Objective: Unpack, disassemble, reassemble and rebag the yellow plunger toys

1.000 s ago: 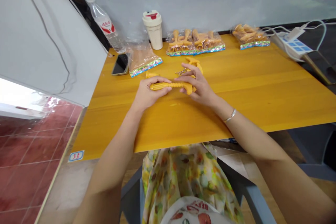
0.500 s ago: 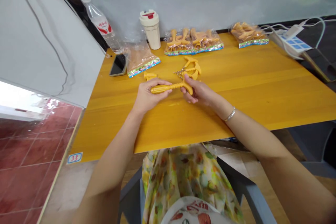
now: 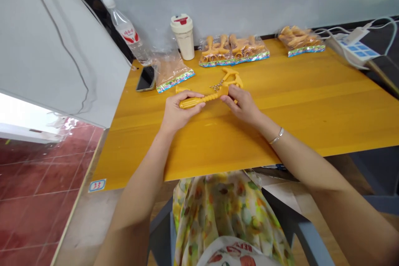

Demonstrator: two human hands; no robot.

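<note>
Yellow tool (image 3: pixel 212 97) mid-frame, between hands. Left hand (image 3: pixel 174 110): fingers closed round ribbed handle (image 3: pixel 189 103). Right hand (image 3: pixel 245 104): thumb and fingers pinched at hooked end (image 3: pixel 223 89), partly hidden. I judge plastic light, stiff, tough; I'd hold handle and end, sparing thinner shank (image 3: pixel 215 96).

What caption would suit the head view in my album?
Left hand gripping a yellow tool, right hand at its other end; bagged pieces, cup and bottle behind.
</note>
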